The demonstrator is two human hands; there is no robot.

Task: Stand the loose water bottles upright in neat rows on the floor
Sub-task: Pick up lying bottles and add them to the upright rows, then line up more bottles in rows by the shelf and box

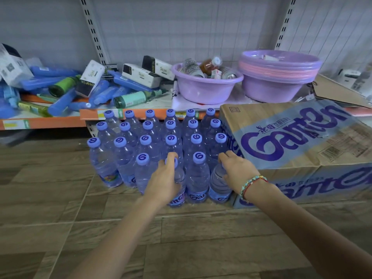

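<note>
On the wood-look floor [60, 198] below the shelf [50, 121], Ganten water bottles [149, 137] stand upright in rows beside a Ganten carton [298, 141]. Left hand [164, 180] grips one front-row bottle [178, 190]; right hand [238, 168] grips another's [218, 184] cap end.

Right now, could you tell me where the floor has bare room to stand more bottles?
Bare wood floor lies left of the bottle block and in front of it, between the forearms. The front row's left end has a gap. It is crowded on the right, where the cardboard box abuts the bottles, and behind, under the shelf.
</note>
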